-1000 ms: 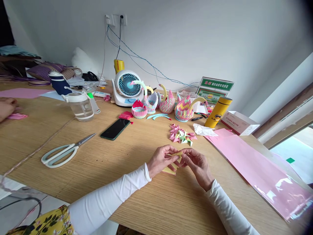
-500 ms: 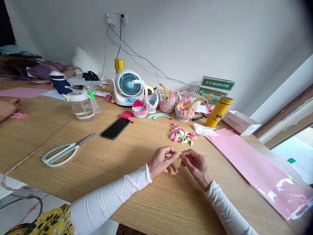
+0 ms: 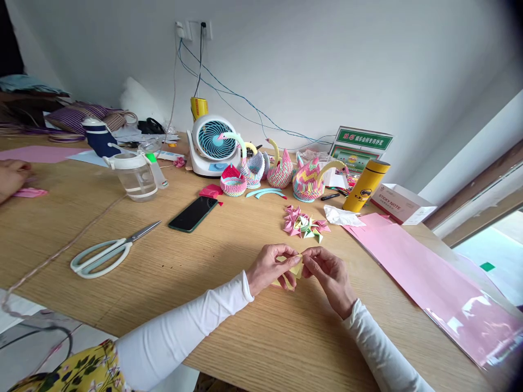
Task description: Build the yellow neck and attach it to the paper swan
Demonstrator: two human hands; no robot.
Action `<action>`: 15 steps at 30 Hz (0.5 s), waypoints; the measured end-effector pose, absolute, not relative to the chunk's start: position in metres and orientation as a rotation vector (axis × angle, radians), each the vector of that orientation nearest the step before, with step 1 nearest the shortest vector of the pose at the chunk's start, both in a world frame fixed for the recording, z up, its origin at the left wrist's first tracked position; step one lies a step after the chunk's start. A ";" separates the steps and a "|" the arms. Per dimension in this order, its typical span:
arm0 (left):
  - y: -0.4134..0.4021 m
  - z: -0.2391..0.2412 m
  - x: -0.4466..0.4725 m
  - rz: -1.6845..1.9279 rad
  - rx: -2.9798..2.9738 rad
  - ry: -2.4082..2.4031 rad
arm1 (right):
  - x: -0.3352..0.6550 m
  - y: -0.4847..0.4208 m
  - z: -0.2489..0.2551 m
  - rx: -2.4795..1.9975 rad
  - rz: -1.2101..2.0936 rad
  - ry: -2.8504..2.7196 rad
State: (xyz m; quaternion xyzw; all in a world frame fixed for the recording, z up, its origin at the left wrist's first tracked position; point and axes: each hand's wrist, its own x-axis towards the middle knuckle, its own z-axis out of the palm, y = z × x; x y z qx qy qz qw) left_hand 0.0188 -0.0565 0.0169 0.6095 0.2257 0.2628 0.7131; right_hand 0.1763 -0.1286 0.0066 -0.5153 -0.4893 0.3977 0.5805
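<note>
Between my hands is a small piece of yellow paper (image 3: 297, 269), partly hidden by the fingers. My left hand (image 3: 274, 268) grips it from the left, thumb and index finger pinched near its top, other fingers curled beneath. From the right, the thumb and fingertips of my right hand (image 3: 327, 274) pinch the paper's upper edge. The fingertips of both hands almost meet. Just beyond them lies a small pile of folded paper pieces (image 3: 303, 223) in pink, yellow and green.
Scissors (image 3: 110, 251) and a phone (image 3: 193, 214) lie left. Folded paper swans (image 3: 309, 182) stand behind, beside a fan (image 3: 213, 144). At right are a yellow tumbler (image 3: 365, 187) and pink sheets (image 3: 429, 283). Another person's hand (image 3: 12, 177) rests at far left, near a jug (image 3: 134, 177).
My hands stay almost in place, with slight finger movement at the yellow paper. The other person's hand at far left has shifted a little.
</note>
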 end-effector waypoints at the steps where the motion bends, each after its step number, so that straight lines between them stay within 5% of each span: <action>1: -0.057 0.017 0.019 0.581 1.349 0.498 | 0.176 -0.129 0.007 -1.204 0.944 -1.135; 15: -0.056 0.013 0.020 0.557 1.385 0.501 | 0.180 -0.129 0.007 -1.139 1.147 -1.009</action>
